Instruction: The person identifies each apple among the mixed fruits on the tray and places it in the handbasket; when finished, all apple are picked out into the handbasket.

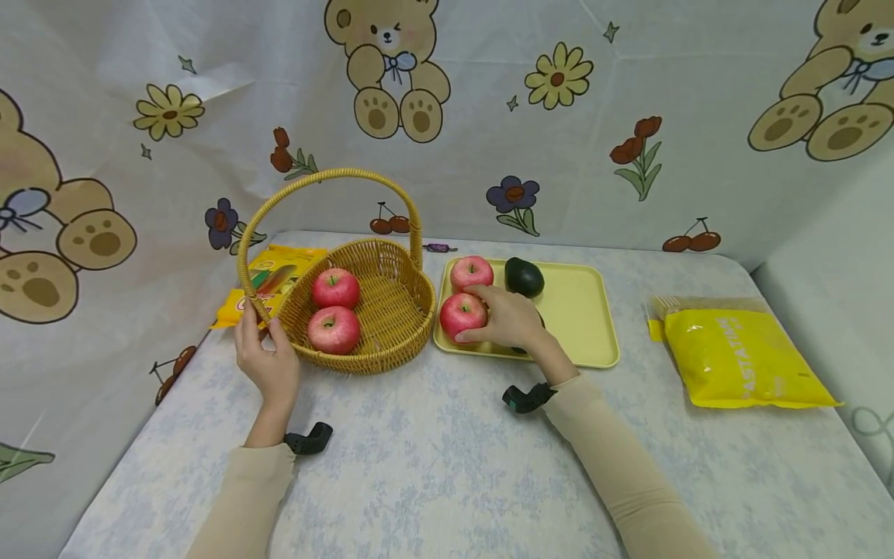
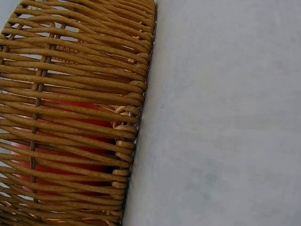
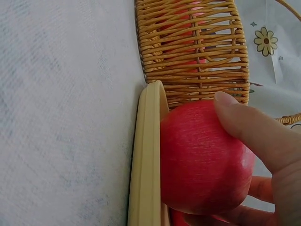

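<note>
Gripping near apple (image 1: 459, 320) w/ R fingers (image 1: 491, 296), L fingers (image 1: 249, 331) holding basket handle (image 1: 349, 173), lift prob best straight up, clear of far apple (image 1: 472, 272) just past fingertips.

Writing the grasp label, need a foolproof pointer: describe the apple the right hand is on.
On the table, just right of the woven basket, lies a pale yellow tray. At its left end sit a far red apple and a near red apple. Take the near one: it's the only apple gripped by the right hand.
</note>
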Tool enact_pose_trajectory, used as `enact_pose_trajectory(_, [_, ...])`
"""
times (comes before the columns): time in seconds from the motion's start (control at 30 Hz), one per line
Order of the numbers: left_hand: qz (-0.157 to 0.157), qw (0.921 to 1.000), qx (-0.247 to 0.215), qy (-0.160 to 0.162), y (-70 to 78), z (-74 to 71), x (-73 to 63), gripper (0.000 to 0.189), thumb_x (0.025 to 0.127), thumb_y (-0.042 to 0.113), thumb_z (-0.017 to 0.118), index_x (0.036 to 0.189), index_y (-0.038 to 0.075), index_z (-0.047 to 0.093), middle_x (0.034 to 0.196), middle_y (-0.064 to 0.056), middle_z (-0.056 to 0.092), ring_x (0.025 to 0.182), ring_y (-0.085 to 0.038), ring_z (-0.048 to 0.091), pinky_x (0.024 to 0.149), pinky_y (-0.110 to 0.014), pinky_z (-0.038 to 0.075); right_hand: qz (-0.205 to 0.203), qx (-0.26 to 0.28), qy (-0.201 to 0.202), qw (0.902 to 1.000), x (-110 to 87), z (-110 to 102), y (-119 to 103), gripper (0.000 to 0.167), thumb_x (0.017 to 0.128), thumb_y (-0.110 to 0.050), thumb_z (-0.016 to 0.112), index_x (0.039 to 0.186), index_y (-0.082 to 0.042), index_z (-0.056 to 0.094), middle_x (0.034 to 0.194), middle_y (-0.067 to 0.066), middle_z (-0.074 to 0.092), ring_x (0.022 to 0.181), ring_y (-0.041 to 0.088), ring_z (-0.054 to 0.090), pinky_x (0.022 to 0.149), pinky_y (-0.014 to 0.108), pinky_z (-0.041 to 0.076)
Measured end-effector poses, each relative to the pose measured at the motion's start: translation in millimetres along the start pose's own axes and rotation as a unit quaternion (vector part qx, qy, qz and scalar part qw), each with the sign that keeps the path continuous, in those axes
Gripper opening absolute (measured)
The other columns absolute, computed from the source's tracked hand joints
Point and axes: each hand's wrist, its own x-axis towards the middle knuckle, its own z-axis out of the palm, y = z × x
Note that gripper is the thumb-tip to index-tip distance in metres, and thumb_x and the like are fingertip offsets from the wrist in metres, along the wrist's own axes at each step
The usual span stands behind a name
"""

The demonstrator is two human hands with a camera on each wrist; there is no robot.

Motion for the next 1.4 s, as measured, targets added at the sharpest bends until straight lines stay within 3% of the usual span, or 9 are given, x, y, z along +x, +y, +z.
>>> enact_pose_trajectory(0.6, [0.002, 1.0, 0.008, -0.003, 1.3, -0.7, -0.1, 0.047, 0.095, 0.003, 0.056, 0.142, 0.005, 0.051, 0.124, -0.024, 0.058, 0.114, -0.029, 0.056, 0.088, -0.015, 0.044, 0.001, 0.007, 0.018, 0.9998, -1.8, 1, 0, 0.086, 0.07, -0.062, 0.077, 0.14, -0.017, 0.053, 0.124, 0.005, 0.066, 0.104, 0.023, 0.062, 0.086, 0.044, 0.051])
enact_pose_trajectory(1.07, [0.01, 0.9999, 0.001, 0.003, 0.3, -0.3, 0.8, 0.048, 0.094, -0.001, 0.057, 0.141, 0.005, 0.051, 0.122, -0.024, 0.059, 0.113, -0.029, 0.057, 0.088, -0.015, 0.045, -0.001, 0.103, 0.036, 0.9941, -3.0, -8, 1, 0.08, 0.071, -0.045, 0.084, 0.136, -0.01, 0.052, 0.117, 0.009, 0.065, 0.102, 0.023, 0.061, 0.086, 0.041, 0.053])
enact_pose_trajectory(1.4, [0.009, 1.0, 0.0, 0.002, 0.7, -0.3, 0.6, 0.049, 0.093, -0.001, 0.057, 0.141, 0.004, 0.051, 0.122, -0.025, 0.058, 0.113, -0.03, 0.057, 0.088, -0.014, 0.045, -0.019, 0.192, 0.097, 0.9764, -5.6, -20, 4, 0.08, 0.071, -0.036, 0.085, 0.137, -0.005, 0.052, 0.125, 0.01, 0.061, 0.1, 0.025, 0.059, 0.083, 0.042, 0.055])
